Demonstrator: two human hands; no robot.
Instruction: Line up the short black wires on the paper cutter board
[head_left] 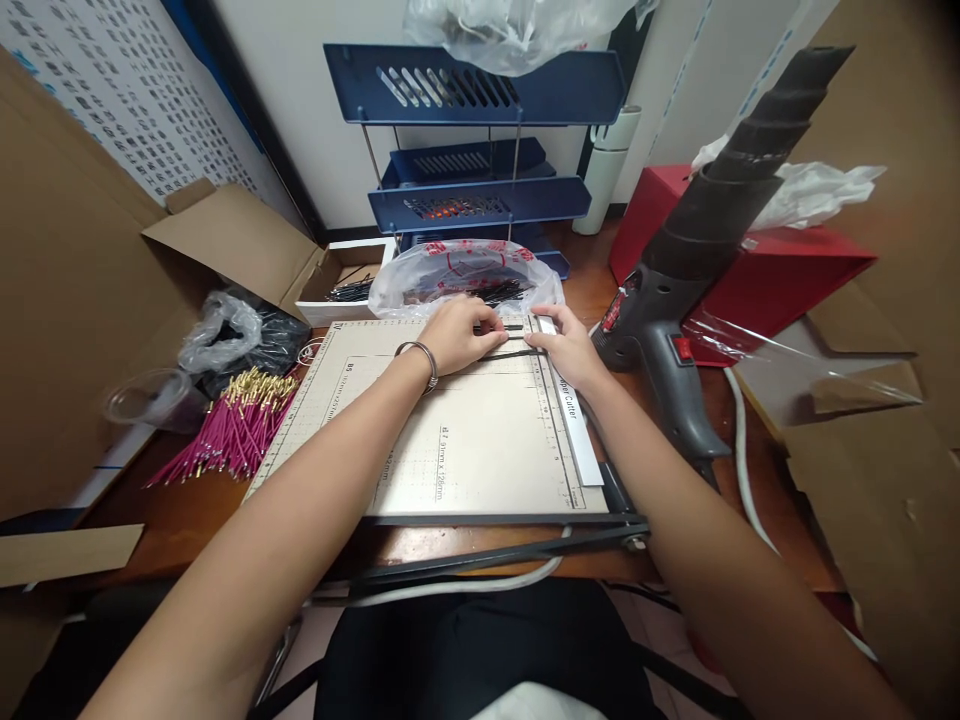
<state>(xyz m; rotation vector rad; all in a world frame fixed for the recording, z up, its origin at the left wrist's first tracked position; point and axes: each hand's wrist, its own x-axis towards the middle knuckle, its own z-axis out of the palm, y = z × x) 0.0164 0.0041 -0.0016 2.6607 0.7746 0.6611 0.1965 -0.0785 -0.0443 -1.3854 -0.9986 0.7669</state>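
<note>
A cream paper cutter board (480, 440) with printed size marks lies before me. My left hand (461, 335), a bracelet at its wrist, is over the board's far part, its fingers pinched on a thin black piece (514, 331). Close by on the right, my right hand (564, 345) has thumb and fingers closed at the same piece's other end, beside the white strip (574, 420) along the board's right side. A dark thin strip (517, 354) lies just below both hands. The black cutter arm (487, 552) extends along the board's near edge.
Magenta sticks with gold tips (244, 425) are bundled at left. Behind the board are a plastic bag (465, 270), an open box (315, 270) and a blue rack (480, 205). A heat gun (679, 300) and red box (795, 270) stand right.
</note>
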